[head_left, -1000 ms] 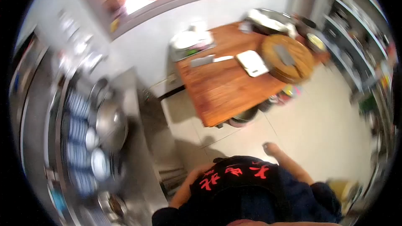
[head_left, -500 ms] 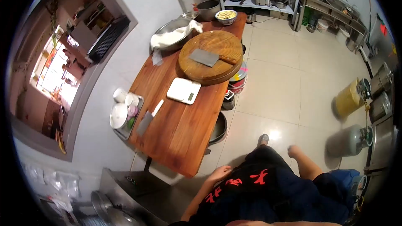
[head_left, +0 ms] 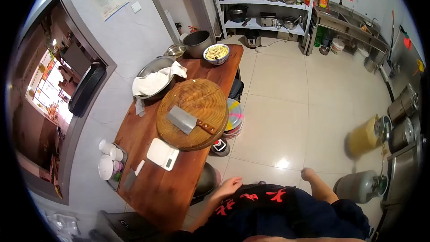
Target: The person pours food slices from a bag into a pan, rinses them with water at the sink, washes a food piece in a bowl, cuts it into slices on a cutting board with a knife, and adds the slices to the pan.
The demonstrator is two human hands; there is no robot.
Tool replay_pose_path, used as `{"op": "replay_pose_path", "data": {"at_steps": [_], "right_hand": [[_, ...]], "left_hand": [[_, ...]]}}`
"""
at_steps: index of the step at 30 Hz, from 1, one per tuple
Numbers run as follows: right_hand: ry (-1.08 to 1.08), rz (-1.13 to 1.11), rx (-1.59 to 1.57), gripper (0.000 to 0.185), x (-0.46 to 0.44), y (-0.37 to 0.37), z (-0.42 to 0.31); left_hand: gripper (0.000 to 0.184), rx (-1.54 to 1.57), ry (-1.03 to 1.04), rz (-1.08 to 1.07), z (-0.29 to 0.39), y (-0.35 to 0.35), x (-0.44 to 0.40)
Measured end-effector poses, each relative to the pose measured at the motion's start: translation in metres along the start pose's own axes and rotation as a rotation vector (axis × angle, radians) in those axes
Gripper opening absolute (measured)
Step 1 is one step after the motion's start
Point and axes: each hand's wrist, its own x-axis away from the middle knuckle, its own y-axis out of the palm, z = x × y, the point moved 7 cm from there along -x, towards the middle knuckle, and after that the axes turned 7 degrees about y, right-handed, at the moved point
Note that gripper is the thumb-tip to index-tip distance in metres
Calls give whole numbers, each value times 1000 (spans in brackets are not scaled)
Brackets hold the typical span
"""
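Note:
My left hand (head_left: 230, 185) hangs beside the wooden table (head_left: 170, 195), its fingers loosely apart and holding nothing. Over the floor, my right hand (head_left: 307, 174) hangs on the other side of my body; its fingers are hidden. A cleaver (head_left: 181, 120) with a wooden handle lies flat on the round chopping block (head_left: 201, 94). Next to the block sits a white kitchen scale (head_left: 162, 154). A white-handled knife (head_left: 130, 180) rests near a tray of white cups and bowls (head_left: 105, 167). Neither hand touches these things.
A cloth-covered metal basin (head_left: 151, 80), a dark pot (head_left: 197, 43) and a bowl of cut food (head_left: 216, 54) stand at the table's far end. Shelves (head_left: 264, 2) and a sink (head_left: 347, 15) are behind. Gas cylinders (head_left: 360, 186) stand at the right.
The view has swung from the left counter toward the shelves and sink, and the table now appears further left. Both hands stay low beside my body.

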Motion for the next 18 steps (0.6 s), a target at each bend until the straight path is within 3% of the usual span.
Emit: {"op": "replay_pose_path", "data": {"at_steps": [2,3,8,13,15,18], "right_hand": [[5,18,-104,25,-13,-74,-32],[-63,179,-210,23,-35,-90,-35],[-116,243,-370,23,-93,-157,-74],[-51,176,-250,24,-128,-178,-38],[145,174,-376,26,-142,-177,3],[-13,-128,41,14,-159,-165,34]], "left_hand": [[37,93,-2,57,24,-12,-36],[36,113,34,81,31,-20,-56],[34,213,81,58,75,-60,-154],[36,128,134,-62,110,-93,-277],[36,44,179,-91,125,-98,-328],[34,-45,228,-68,159,-120,-391]]}}
